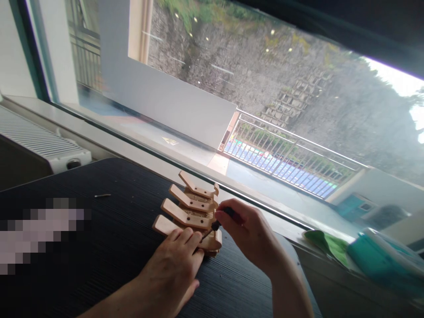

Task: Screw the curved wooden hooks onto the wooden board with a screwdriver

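Note:
A pale wooden hook rack (194,217) lies on the dark table, with several upturned wooden arms side by side and dark screw heads in them. My left hand (177,265) is closed over the nearest arm and presses on it. My right hand (250,229) grips a screwdriver (215,225) by its dark handle. Its shaft slants down to the nearest arm, close to my left fingertips. What the tip touches is hidden by my fingers.
The dark table (115,247) borders a windowsill and large window. A small thin stick (102,195) lies on the tabletop. On the left is a white radiator (39,137). A green cloth (326,247) and a teal container (380,260) sit at right. A blurred patch covers the left edge.

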Motion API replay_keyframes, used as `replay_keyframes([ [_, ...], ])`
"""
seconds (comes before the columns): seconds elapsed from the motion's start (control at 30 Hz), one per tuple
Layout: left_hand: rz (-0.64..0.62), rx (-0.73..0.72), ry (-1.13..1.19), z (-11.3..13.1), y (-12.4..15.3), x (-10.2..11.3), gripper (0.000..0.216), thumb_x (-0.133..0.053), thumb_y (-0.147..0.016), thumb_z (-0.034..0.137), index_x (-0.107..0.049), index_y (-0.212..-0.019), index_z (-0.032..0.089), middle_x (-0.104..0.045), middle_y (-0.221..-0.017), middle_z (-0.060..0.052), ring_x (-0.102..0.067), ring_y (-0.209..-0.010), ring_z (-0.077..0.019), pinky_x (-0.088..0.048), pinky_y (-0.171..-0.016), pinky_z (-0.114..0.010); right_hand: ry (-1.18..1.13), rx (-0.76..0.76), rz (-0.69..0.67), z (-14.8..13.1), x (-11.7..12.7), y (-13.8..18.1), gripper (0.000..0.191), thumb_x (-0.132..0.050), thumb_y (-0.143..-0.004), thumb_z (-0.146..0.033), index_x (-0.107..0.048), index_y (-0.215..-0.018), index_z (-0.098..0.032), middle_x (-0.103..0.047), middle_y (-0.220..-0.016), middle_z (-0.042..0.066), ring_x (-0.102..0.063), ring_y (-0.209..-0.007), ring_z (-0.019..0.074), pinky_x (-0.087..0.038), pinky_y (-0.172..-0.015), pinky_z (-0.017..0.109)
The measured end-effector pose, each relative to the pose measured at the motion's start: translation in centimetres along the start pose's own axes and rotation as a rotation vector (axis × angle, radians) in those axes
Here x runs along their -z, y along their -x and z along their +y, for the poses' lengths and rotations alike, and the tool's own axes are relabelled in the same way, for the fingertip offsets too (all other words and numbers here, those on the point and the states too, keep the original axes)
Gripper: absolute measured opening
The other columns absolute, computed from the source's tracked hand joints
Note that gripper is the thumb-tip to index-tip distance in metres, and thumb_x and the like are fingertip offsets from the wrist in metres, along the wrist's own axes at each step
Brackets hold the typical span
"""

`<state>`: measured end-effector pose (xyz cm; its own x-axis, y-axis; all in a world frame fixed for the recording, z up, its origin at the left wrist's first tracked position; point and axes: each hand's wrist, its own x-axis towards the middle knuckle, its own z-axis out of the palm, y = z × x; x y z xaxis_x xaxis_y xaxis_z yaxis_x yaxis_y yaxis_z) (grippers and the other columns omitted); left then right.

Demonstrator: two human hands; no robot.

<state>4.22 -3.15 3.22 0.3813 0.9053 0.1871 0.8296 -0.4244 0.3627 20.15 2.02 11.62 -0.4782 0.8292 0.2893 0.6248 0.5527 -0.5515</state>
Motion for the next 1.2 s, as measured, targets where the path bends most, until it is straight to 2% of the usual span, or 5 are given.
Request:
replay_keyframes([
  [0.23,-0.011,0.003,0.009,0.1,0.0,0.4,0.041,-0.062,-0.076,0.032,-0.060,-0.117,0.023,-0.056,-0.120,-0.009,-0.047,-0.113,-0.0302,-0.032,-0.104,-0.050,-0.041,-0.011,-0.051,0.2,0.3,0.1,0.017,-0.052,-0.089,-0.033,-0.063,-0.088,-0.020,-0.054,-0.064,-0.004,-0.042,-0.057,0.0087,-0.033,-0.052,0.019],
  [0.5,-0.017,0.008,0.003,0.0,0.1,0.2,0.037,-0.062,-0.076,0.030,-0.063,-0.112,0.023,-0.057,-0.118,-0.009,-0.047,-0.113,-0.0304,-0.034,-0.103,-0.050,-0.023,-0.061,0.041,1.2,-1.0,-0.5,0.028,-0.048,-0.091,-0.042,-0.057,-0.079,-0.019,-0.048,-0.060,-0.005,-0.038,-0.055,0.0090,-0.031,-0.050,0.021],
  [0.63,-0.011,0.006,0.002,-0.1,0.1,0.0,0.038,-0.063,-0.076,0.030,-0.063,-0.113,0.023,-0.056,-0.120,-0.009,-0.046,-0.115,-0.0302,-0.033,-0.104,-0.049,0.020,-0.056,0.083,0.9,-0.7,-0.5,0.019,-0.047,-0.092,-0.039,-0.056,-0.092,-0.022,-0.052,-0.062,-0.005,-0.041,-0.055,0.0095,-0.031,-0.051,0.021],
  [0.83,-0.027,0.006,0.009,0.1,0.1,0.4,0.039,-0.062,-0.077,0.031,-0.062,-0.115,0.023,-0.056,-0.119,-0.009,-0.047,-0.113,-0.0300,-0.033,-0.103,-0.049,-0.022,-0.033,-0.034,0.8,0.5,0.1,0.016,-0.049,-0.091,-0.030,-0.058,-0.101,-0.023,-0.054,-0.066,-0.005,-0.046,-0.057,0.0094,-0.036,-0.054,0.021],
  [1.2,-0.041,0.010,-0.015,0.4,0.0,1.0,0.036,-0.062,-0.076,0.027,-0.063,-0.112,0.022,-0.057,-0.120,-0.009,-0.049,-0.113,-0.0294,-0.035,-0.103,-0.048,-0.016,-0.079,0.032,1.5,-0.3,-0.2,0.022,-0.051,-0.090,-0.040,-0.059,-0.084,-0.020,-0.054,-0.061,-0.004,-0.045,-0.055,0.0094,-0.034,-0.050,0.021],
])
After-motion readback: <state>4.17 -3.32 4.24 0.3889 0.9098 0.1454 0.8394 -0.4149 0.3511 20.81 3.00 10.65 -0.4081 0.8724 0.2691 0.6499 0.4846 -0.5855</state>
